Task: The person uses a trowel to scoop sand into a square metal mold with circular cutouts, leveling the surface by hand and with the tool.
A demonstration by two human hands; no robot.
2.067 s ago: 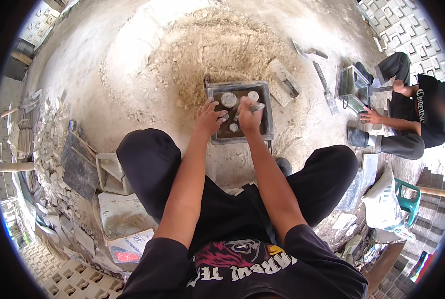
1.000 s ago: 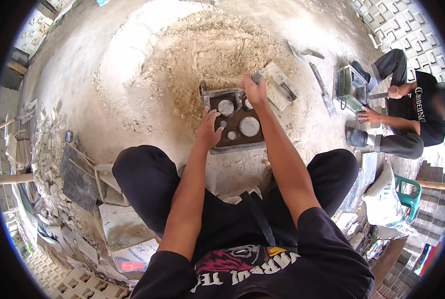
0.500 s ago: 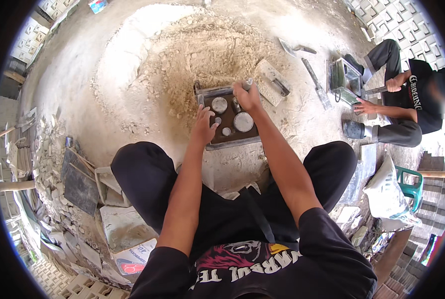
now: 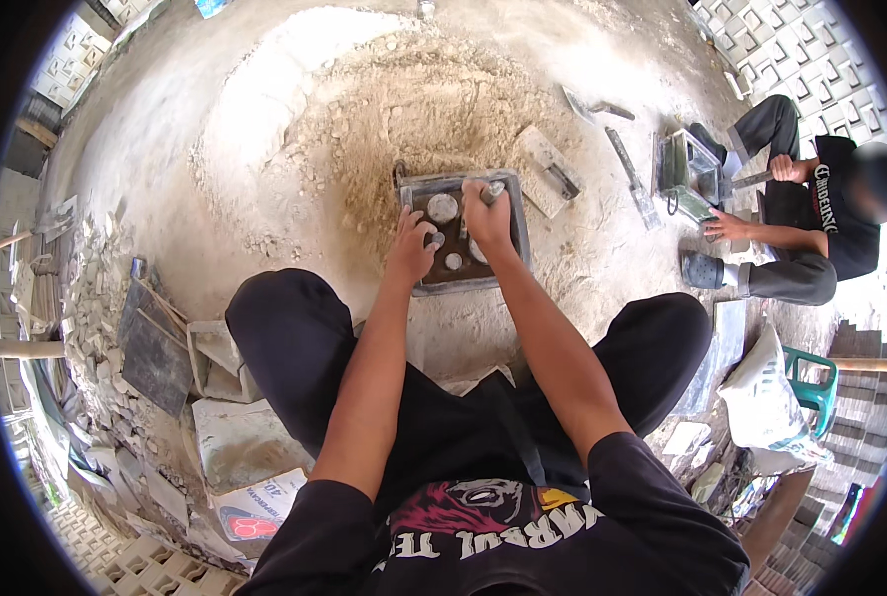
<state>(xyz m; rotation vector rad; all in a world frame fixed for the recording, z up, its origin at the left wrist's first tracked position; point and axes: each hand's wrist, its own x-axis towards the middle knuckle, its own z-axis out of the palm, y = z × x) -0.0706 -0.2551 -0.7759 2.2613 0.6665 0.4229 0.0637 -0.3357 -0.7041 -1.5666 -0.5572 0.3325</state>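
Bright daylight burns out the pale, powdery ground (image 4: pixel 249 99) left of top centre. Fisheye distortion bends the white, patterned block wall (image 4: pixel 796 65) at upper right, and the corners are black.

Right hand (image 4: pixel 488 217) grips a grey tool handle (image 4: pixel 493 192) over square mould (image 4: pixel 522 233). Left hand (image 4: pixel 410 250) over mould's left edge, near round discs (image 4: pixel 442 208). Co-worker (image 4: pixel 829 223) at right, at another box (image 4: pixel 674 171).

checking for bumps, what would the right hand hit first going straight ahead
Probably the far rim of the box-shaped mould; the right hand might pass above it, since its height is unclear.
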